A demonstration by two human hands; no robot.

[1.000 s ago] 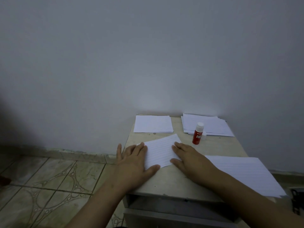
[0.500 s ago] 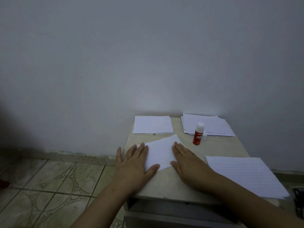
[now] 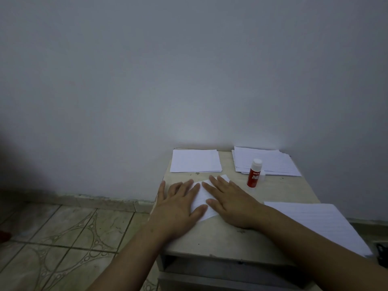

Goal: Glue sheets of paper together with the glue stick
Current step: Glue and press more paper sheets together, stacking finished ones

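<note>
Left hand (image 3: 178, 203): flat, fingers spread, pressing the left part of the sheet (image 3: 202, 199).
Right hand (image 3: 232, 203): flat and open on the sheet's right part, gripping nothing.
Sheet: lined, lying askew on the surface (image 3: 231, 240) between the hands.
Glue stick (image 3: 254, 173): upright, capped, just right of the right hand, touching the right stack (image 3: 270, 160).
Left stack (image 3: 195, 161): by the wall.
Loose sheets (image 3: 319, 223): under the right forearm.
</note>
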